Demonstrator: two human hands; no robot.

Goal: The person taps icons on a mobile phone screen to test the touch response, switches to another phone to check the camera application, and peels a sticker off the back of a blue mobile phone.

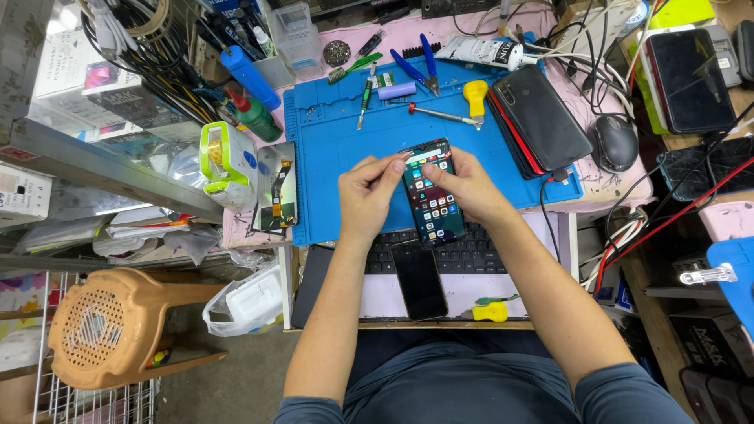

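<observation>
Both hands — left hand [366,195], right hand [465,186] — grip a lit phone [430,193] between closed fingertips, blue mat [345,149] just beyond them.

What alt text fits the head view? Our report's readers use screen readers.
Both hands, left hand and right hand, hold a lit smartphone over a blue work mat. Screwdrivers lie on the mat; a dark phone rests on a keyboard below.
</observation>
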